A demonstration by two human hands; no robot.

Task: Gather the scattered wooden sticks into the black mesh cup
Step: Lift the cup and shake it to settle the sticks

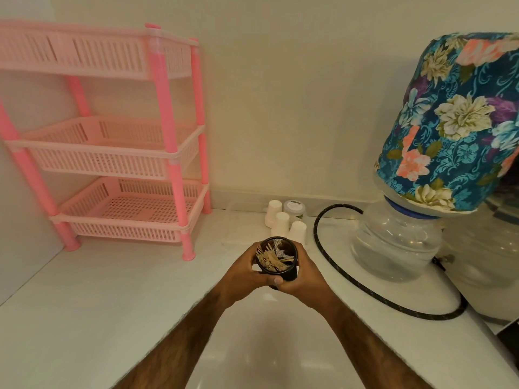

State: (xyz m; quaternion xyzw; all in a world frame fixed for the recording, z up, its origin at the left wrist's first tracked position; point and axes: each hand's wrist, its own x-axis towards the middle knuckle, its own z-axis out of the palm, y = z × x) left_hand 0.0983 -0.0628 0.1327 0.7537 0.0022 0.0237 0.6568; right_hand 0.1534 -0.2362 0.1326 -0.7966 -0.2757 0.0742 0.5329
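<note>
Both my hands hold the black mesh cup [289, 272] above the white counter [112, 318], its mouth tipped toward me. My left hand [247, 272] wraps its left side and my right hand [304, 279] wraps its right side, thumb across the front. A bundle of thin wooden sticks [271, 259] fills the cup, leaning to its left wall. No loose sticks show on the counter.
A pink three-tier plastic rack [118, 153] stands at the back left. Three white paper cups [280, 221] and a small jar [295, 209] sit behind the mesh cup. A water bottle under a floral cover [438, 153] stands at right, with a black hose [331, 262] curving round it.
</note>
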